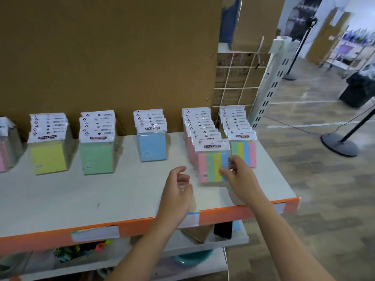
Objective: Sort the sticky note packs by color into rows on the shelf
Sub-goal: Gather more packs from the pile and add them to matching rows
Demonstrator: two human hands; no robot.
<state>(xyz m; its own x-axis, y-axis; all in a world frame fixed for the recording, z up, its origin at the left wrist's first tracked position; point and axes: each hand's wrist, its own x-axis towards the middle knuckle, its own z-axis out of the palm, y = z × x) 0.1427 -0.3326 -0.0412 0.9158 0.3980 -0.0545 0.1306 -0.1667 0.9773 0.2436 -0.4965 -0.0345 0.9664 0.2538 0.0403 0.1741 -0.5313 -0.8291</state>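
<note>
Right hand (239, 175) grip pinching striped pack (211, 167)

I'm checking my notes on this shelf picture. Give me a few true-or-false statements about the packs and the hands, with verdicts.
1. The right hand pinches the front striped pack. True.
2. The left hand grips a blue pack. False: it holds nothing, its fingers loosely curled.
3. The green row stands between the yellow row and the blue row. True.
4. The shelf's front edge is blue. False: it is orange, with pale labels on it.
</note>
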